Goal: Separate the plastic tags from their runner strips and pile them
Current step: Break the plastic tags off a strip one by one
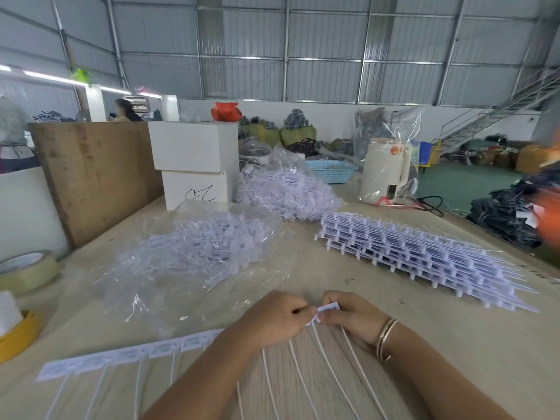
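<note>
A white runner strip of plastic tags (127,354) lies across the table's near edge, its thin tails pointing toward me. My left hand (274,318) grips the strip near its right end. My right hand (353,315) pinches the end tag (328,307) between thumb and fingers, close against the left hand. A pile of loose separated tags (206,247) lies on clear plastic ahead of my hands. A second heap of tags (288,192) sits in a plastic bag farther back. To the right lies a stack of whole tag strips (424,256).
Tape rolls (27,272) sit at the left edge, a yellow one (18,334) nearer me. Two stacked white boxes (195,165) and a wooden board (97,177) stand at the back left. A wrapped cream kettle (383,171) and a blue basket (331,171) stand behind.
</note>
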### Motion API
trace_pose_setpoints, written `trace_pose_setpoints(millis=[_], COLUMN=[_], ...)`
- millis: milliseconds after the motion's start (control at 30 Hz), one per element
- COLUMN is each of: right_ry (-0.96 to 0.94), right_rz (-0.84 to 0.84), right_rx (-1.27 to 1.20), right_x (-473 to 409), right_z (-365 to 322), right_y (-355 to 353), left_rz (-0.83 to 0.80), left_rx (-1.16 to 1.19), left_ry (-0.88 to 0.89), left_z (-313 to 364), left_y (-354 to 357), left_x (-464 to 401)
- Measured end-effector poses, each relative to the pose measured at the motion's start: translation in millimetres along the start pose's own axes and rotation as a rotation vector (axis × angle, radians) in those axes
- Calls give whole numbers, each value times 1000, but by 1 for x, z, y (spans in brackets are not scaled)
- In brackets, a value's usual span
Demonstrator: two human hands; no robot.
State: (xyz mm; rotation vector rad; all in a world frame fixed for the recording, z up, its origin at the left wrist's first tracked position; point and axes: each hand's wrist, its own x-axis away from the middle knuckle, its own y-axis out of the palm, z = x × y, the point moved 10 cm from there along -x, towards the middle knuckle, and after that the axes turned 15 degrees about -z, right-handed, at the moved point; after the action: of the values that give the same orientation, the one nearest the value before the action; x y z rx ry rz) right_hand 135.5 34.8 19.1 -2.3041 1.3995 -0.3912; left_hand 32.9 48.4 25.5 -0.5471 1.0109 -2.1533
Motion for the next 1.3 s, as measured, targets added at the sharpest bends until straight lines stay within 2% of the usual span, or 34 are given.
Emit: trace_pose_setpoints(millis=[133, 367, 600, 733, 833, 933, 1000, 1100, 1200, 1300], right_ry=[-60, -215, -298, -347, -353, -268, -66, 143, 197, 77], right_rz=[-28, 149, 253, 328, 330, 389, 349, 282, 250, 340], right_rx=[101, 152, 125, 12, -109, -152, 55, 367, 487, 346], right_x=[0, 4, 7, 10, 10, 10, 3, -5, -8, 1], right_z=[-11, -29, -39, -41, -37, -22, -6, 11, 7, -8], right_y=[4, -5, -10, -15, -16, -35, -39, -34, -26, -32], left_rz=[-55, -18, -24, 0, 27, 54, 56, 57, 87, 77], left_rx=[164, 404, 454, 568, 562, 588, 434, 20, -163, -238], left_ry=[26, 46, 79, 100, 72, 49, 39, -41, -20, -8], left_z=[-7, -9, -7, -8, -10, -11, -8, -5, 5, 9], left_y=[4, -4, -9, -10, -12, -14, -14, -11, -11, -8], left_x=[-3, -1, -1, 1, -1, 2, 3, 5, 5, 5])
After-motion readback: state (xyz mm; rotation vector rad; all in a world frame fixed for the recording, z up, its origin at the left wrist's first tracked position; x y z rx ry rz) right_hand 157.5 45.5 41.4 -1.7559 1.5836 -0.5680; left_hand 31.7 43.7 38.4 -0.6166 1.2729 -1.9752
